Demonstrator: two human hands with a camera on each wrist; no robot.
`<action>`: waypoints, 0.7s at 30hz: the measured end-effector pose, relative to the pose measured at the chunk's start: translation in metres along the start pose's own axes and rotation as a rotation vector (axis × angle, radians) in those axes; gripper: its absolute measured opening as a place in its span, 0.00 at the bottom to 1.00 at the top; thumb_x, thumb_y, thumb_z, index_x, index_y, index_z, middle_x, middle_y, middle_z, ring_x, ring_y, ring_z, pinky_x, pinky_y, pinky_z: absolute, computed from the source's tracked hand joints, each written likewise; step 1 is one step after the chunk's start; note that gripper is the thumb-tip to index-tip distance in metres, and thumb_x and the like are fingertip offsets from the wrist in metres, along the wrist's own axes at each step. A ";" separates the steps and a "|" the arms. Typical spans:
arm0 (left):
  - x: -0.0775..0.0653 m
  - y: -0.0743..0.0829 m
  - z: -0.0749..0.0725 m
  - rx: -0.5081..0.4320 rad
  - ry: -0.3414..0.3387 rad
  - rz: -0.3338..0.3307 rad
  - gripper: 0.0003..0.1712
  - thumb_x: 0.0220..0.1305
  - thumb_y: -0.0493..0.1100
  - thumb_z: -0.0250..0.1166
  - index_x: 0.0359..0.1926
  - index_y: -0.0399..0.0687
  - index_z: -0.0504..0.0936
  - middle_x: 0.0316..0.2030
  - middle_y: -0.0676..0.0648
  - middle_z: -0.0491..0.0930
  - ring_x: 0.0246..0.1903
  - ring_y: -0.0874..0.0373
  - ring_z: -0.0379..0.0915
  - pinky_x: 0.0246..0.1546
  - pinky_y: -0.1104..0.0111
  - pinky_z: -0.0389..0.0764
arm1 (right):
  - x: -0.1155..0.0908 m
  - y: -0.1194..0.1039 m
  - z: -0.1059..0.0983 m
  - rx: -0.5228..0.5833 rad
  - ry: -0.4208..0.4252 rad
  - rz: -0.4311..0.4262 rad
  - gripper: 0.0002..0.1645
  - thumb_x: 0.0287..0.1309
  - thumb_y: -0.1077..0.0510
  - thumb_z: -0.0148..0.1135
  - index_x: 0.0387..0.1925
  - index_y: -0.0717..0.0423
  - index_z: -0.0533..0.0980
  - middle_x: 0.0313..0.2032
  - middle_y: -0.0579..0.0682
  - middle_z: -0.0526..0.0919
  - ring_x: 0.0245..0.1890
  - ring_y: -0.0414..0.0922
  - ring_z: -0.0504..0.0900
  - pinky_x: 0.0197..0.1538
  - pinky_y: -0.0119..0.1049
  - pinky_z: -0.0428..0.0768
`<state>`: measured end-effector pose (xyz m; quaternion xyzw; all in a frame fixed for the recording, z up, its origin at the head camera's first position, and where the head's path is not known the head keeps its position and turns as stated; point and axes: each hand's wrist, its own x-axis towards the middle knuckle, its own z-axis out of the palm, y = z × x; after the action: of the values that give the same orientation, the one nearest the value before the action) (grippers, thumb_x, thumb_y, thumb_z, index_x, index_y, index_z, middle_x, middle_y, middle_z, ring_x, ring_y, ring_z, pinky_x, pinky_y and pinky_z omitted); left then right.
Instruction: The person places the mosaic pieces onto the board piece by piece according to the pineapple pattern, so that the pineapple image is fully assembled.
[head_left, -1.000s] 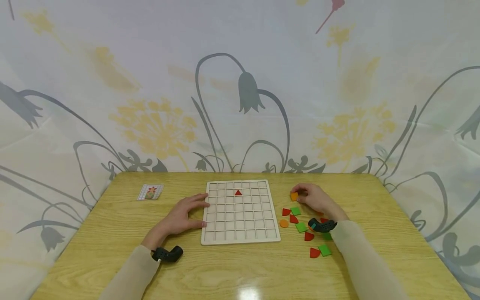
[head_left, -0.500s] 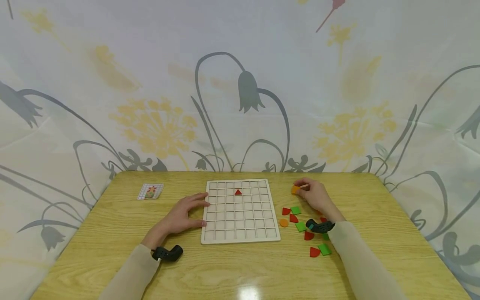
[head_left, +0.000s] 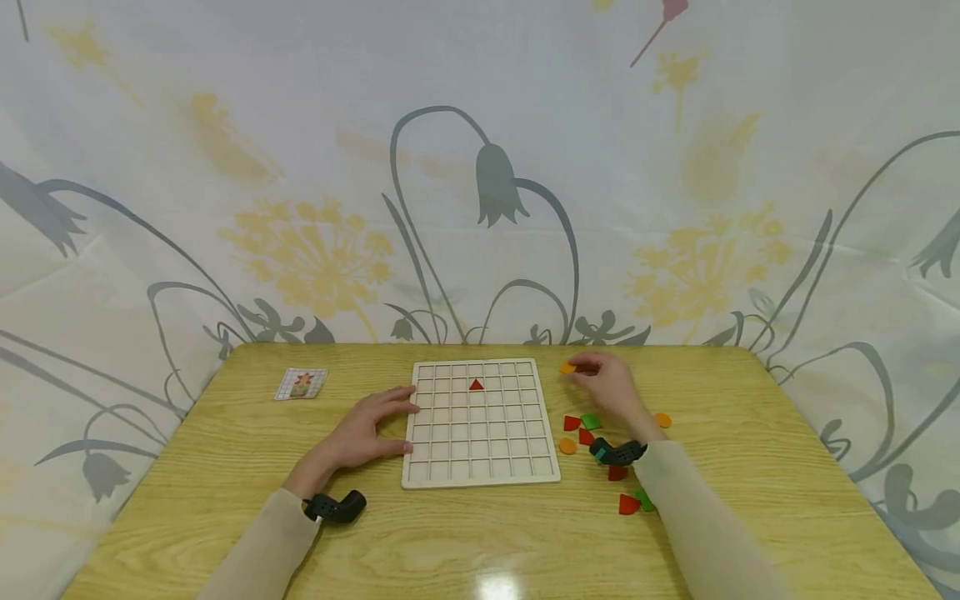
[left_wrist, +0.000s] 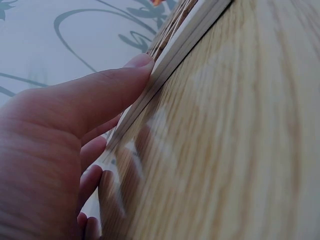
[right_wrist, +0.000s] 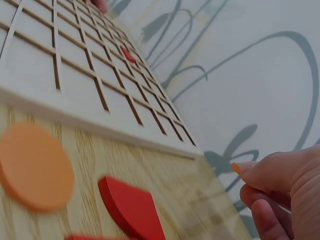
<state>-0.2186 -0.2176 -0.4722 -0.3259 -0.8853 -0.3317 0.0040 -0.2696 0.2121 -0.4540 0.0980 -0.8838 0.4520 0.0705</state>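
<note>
My right hand (head_left: 609, 389) pinches an orange square tile (head_left: 567, 367) between thumb and fingers, held just off the back right corner of the white grid board (head_left: 480, 432). Only a sliver of that tile (right_wrist: 236, 169) shows past the thumb in the right wrist view. A red triangle tile (head_left: 476, 385) lies in a cell near the board's far side. Along the board's left edge rest the fingertips and thumb of my left hand (head_left: 362, 431), the fingers spread and relaxed. The left wrist view shows that thumb (left_wrist: 120, 85) against the board's side.
Right of the board lie loose tiles: an orange disc (head_left: 567, 446), red rounded-edge pieces (head_left: 572, 423) and green squares (head_left: 591, 421), some hidden under the right wrist. Another orange piece (head_left: 663, 421) lies beyond that wrist. A small picture card (head_left: 302, 383) sits at the back left of the wooden table (head_left: 420, 542).
My right hand has moved left and away from me with the orange square tile, toward the board's back right corner. An orange piece has come into view behind its wrist. My left hand stays put.
</note>
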 end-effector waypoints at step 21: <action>0.000 0.002 -0.001 -0.007 -0.003 -0.012 0.32 0.58 0.52 0.73 0.62 0.46 0.80 0.72 0.42 0.63 0.71 0.37 0.55 0.66 0.38 0.56 | 0.003 -0.050 0.091 0.125 -0.207 -0.133 0.11 0.57 0.63 0.72 0.43 0.55 0.86 0.45 0.49 0.83 0.41 0.44 0.84 0.47 0.39 0.83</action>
<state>-0.2177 -0.2167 -0.4704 -0.3211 -0.8861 -0.3341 -0.0006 -0.2642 0.1098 -0.4671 0.2066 -0.8480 0.4881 0.0027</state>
